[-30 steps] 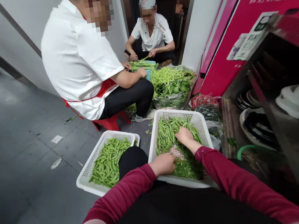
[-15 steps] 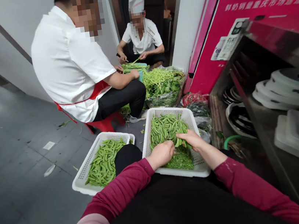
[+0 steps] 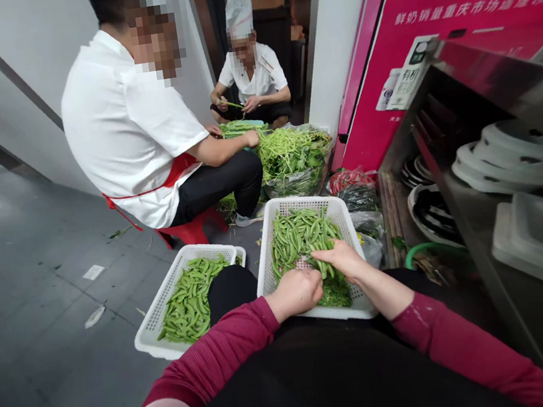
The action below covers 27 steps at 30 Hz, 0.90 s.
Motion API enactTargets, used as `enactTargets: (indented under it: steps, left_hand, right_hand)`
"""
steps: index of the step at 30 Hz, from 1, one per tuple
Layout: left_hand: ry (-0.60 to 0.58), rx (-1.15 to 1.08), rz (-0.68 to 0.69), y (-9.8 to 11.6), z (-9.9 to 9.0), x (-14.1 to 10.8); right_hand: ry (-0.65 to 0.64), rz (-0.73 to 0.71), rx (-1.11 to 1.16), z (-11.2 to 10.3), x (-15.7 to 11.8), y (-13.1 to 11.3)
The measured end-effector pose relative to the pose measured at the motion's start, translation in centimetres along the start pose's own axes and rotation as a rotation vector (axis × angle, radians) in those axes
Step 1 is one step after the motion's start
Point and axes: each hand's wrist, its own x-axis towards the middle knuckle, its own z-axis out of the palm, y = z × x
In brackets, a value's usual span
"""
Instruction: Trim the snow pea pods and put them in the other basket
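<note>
Over the white basket (image 3: 345,210) in front of me, my right hand (image 3: 344,260) holds several green pea pods, fingers partly wrapped round them. Close beside it, my left hand (image 3: 295,293) is closed with its fingertips together; what it pinches, if anything, is hidden. Whole pea pods (image 3: 300,232) fill the far part of this basket. A heap of fine green trimmings (image 3: 335,293) lies at its near end, partly below my hands. To the left, a second white basket (image 3: 158,305) contains many more pea pods (image 3: 191,299), with my dark knee covering its right side.
A co-worker in white (image 3: 124,130) sits on a red stool (image 3: 194,230); another person (image 3: 258,74) squats behind. Between them and my basket stands a big bag of leafy stalks (image 3: 297,152). At right are a metal shelf with white dishes (image 3: 507,157) and a green-rimmed container (image 3: 424,248).
My left hand has moved slightly down and nearer to me. My right hand has shifted a little left, still with pods. The camera view has tilted slightly.
</note>
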Motion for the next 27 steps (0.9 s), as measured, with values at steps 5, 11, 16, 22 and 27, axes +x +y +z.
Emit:
enactTargets:
  steps: [5, 11, 16, 22, 27]
  left_hand:
    - [0.054, -0.114, -0.035, -0.3, 0.2, 0.1]
    - [0.118, -0.128, -0.422, -3.9, -0.2, -0.1]
    - [0.058, -0.056, -0.182, -2.3, -0.6, -0.2]
    - [-0.201, -0.072, 0.072, -0.8, -1.0, 0.3]
    - [-0.346, -0.792, -0.001, -1.3, -0.8, 0.1]
  right_hand:
    - [-0.313, -0.035, -0.12, -1.1, -1.0, -0.2]
    - [-0.441, 0.1, -0.034, -3.6, -2.3, 0.7]
    - [-0.472, 0.102, -0.071, -3.5, -2.4, 1.5]
    - [-0.576, -0.108, -0.502, -3.3, -2.4, 0.9]
    - [-0.696, -0.364, -0.616, -2.9, -4.1, 0.0]
